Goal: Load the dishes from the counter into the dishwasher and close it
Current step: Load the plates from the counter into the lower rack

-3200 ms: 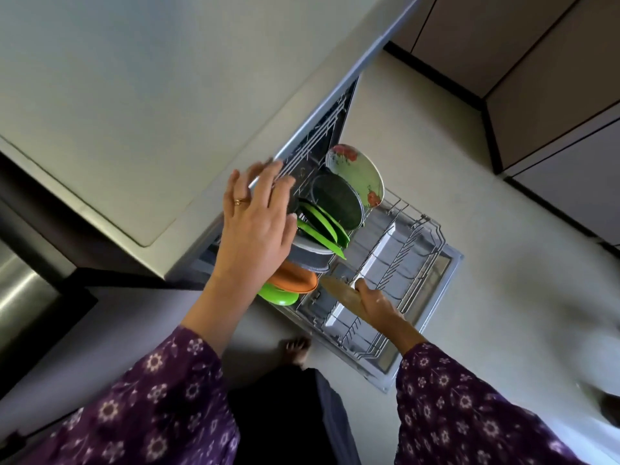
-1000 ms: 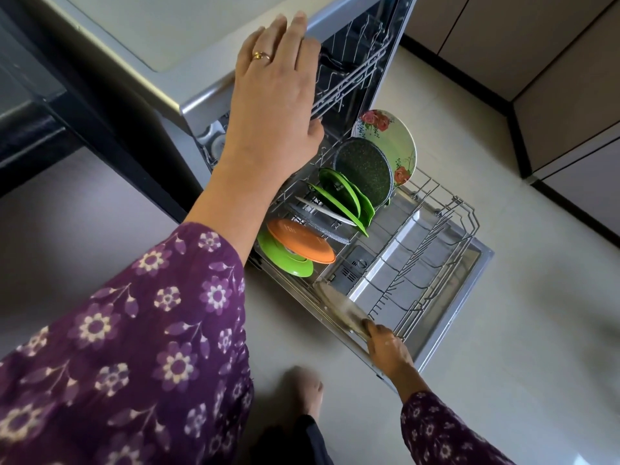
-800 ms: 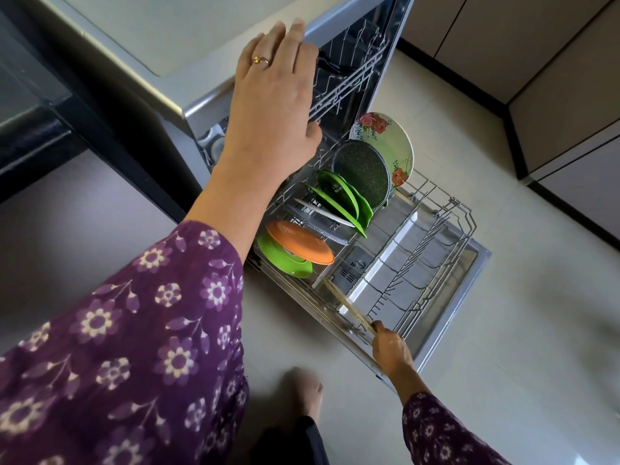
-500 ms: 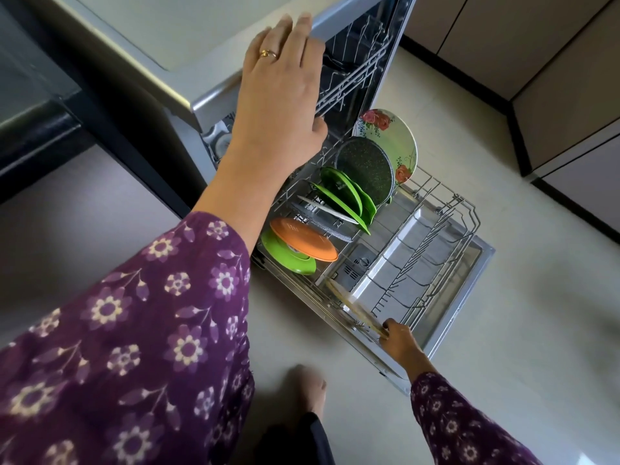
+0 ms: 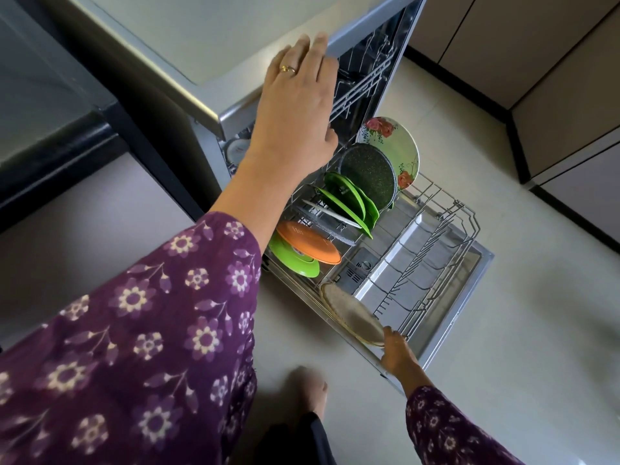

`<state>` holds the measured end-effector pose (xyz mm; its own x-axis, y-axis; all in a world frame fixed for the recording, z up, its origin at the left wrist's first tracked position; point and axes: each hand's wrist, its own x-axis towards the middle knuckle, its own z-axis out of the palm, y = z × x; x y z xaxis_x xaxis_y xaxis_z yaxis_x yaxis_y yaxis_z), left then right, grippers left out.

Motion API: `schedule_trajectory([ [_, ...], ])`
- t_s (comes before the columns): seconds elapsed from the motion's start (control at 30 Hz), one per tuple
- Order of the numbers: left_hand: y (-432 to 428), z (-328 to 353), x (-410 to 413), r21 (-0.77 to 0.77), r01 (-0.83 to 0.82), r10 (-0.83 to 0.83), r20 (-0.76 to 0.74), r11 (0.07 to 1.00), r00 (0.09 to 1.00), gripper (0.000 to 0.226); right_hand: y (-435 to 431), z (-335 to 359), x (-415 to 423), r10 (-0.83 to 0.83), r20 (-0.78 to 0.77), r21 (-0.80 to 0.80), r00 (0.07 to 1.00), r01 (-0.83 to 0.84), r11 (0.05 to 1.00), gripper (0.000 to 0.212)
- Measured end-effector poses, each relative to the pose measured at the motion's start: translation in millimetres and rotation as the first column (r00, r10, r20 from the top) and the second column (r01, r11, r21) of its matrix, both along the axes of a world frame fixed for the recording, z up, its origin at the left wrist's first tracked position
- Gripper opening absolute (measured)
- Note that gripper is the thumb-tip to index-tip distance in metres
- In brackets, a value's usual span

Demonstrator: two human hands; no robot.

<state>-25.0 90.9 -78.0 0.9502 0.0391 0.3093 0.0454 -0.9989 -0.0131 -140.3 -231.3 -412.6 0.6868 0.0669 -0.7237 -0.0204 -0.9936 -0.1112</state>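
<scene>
Compared with half a second earlier, the beige round plate (image 5: 352,315) shows more of its broad face and lies more tilted at the near edge of the pulled-out grey wire lower rack (image 5: 432,263); the right hand (image 5: 397,354) has shifted little. The right hand's fingers (image 5: 391,333) pinch the plate's near rim. The left hand (image 5: 298,109) remains flat on the front edge of the grey bench (image 5: 188,38), fingers extended and together, holding nothing.

The right half of the rack is open wire with free room. The left row is occupied: a floral plate (image 5: 396,142) at the far end, then a dark speckled pan (image 5: 367,176), green plates (image 5: 352,199), a white plate (image 5: 328,211), an orange plate (image 5: 308,243) and a green bowl (image 5: 292,260) nearest. The rack sits over the lowered dishwasher door (image 5: 469,280), with bare floor (image 5: 520,347) beyond.

The beige plate's long axis, as seen, runs from near right to far left, along the rack's near edge.
</scene>
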Motion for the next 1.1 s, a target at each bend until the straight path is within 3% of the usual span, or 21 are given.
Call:
schedule_trajectory([
  [0.17,4.4,17.5,-11.5,-0.065,0.048,-0.054,-0.094,0.997,0.994,0.068,28.0,46.8,11.0,0.049,0.086,0.063,0.995,-0.055,0.996,0.055],
  [0.33,16.1,41.2,-57.1,-0.161,-0.018,-0.01,-0.173,0.987,0.985,0.063,82.3,117.1,27.6,0.094,0.188,0.214,0.978,-0.135,0.967,0.039],
  [0.47,34.5,73.3,-106.9,-0.244,-0.094,0.048,-0.188,0.965,0.981,0.053,140.4,196.1,26.9,0.179,0.296,0.366,0.938,-0.285,0.886,0.026],
  [0.8,111.9,176.1,-289.6,-0.362,-0.424,0.415,-0.108,0.83,0.903,0.051,316.1,407.3,-52.8,0.506,0.482,0.517,0.715,-0.699,0.494,0.025],
  [0.97,137.3,198.7,-423.5,-0.367,-0.632,0.654,-0.077,0.683,0.752,0.049,398.4,469.5,-132.2,0.629,0.537,0.528,0.562,-0.805,0.269,0.02],
  [1.1,133.1,195.0,-546.0,-0.373,-0.819,0.851,-0.125,0.436,0.51,0.049,453.1,497.7,-213.6,0.75,0.577,0.491,0.322,-0.871,-0.004,0.021],
])
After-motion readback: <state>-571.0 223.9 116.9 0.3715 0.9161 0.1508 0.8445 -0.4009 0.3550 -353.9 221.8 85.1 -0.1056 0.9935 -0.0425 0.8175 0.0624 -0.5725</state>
